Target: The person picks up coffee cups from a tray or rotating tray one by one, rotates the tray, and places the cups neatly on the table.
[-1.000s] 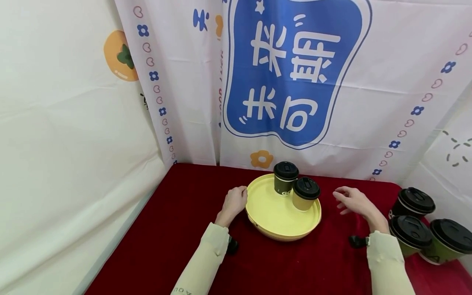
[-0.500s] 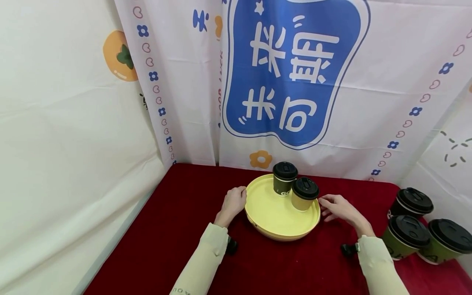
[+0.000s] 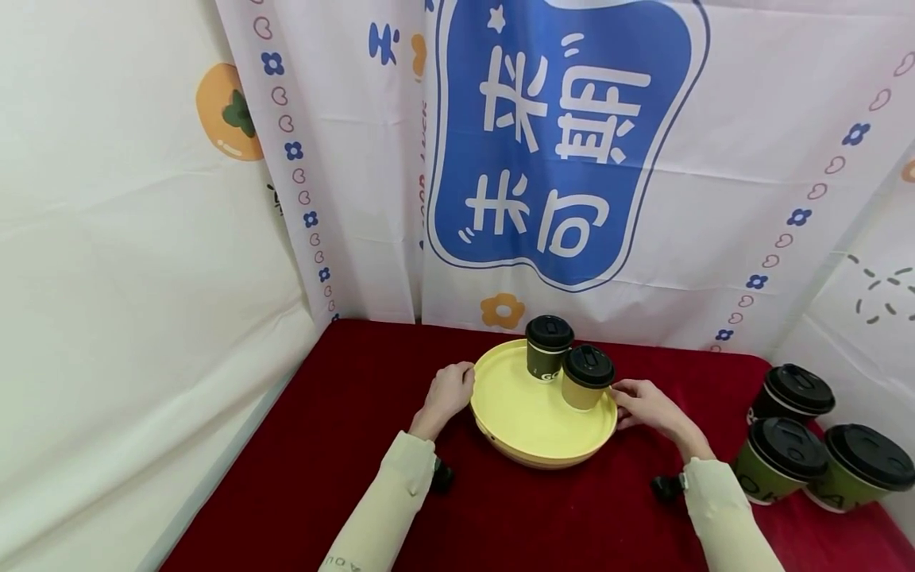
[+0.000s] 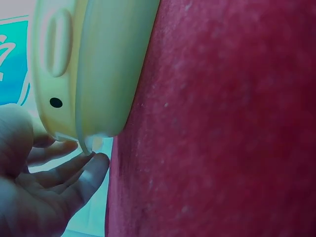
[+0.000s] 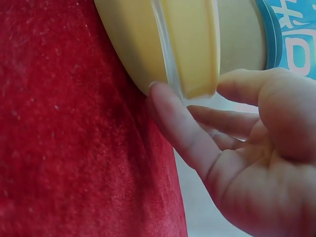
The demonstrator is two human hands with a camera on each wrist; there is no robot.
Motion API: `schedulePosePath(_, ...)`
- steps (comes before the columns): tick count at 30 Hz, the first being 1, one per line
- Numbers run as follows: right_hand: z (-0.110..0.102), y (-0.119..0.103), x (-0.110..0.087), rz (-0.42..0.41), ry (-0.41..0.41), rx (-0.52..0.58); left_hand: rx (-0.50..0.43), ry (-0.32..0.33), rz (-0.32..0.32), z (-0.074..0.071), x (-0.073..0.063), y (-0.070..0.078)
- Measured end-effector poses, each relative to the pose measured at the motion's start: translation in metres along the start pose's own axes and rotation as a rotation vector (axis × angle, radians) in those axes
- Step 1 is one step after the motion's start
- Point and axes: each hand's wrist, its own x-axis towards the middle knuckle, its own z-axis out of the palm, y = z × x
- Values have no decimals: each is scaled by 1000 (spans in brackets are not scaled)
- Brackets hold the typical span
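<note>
A round yellow tray (image 3: 525, 425) with a raised rim stands on the red cloth. Two lidded paper coffee cups stand upright towards its back right: a dark cup (image 3: 545, 359) and, nearer, a tan cup (image 3: 581, 394). My left hand (image 3: 449, 389) holds the tray's left edge; in the left wrist view its fingers (image 4: 89, 180) curl at the underside of the rim. On the opposite side my right hand (image 3: 649, 407) pinches the edge beside the tan cup, thumb at the top and fingers (image 5: 173, 118) against the side below.
Several lidded paper cups cluster at the right edge: a dark cup (image 3: 789, 393), a green cup (image 3: 768, 475) and another green cup (image 3: 847, 485). A printed white curtain (image 3: 372, 238) hangs behind the red cloth (image 3: 372, 381), with white sheeting along the left side.
My right hand has moved left from beside the tray to its right edge and now grips it. The left hand has kept its hold; the cups stand as before on the tray.
</note>
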Motion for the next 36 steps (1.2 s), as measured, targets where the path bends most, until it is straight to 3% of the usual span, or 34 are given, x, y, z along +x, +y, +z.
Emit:
schedulePosePath(6,0,3,2,-2,6,30,1,-38,-13,-8,1,2)
schedulePosePath(10,0,5,2,8,17,34,34,-31,26,-15,-2,9)
schedulePosePath(16,0,8,3,4,15,35,68,-73,147,-26,-9,19)
schedulePosePath(22,-1,9,2,-8,8,46,85,-192,312,-31,-15,26)
schedulePosePath(26,-2,8,1,-14,-3,52,163,-266,409,-33,-19,30)
schedulePosePath(30,-2,8,1,-14,-4,43,260,-276,479,-35,-26,35)
schedulePosePath(36,-4,8,1,-15,-1,35,360,-319,540,-37,-36,44)
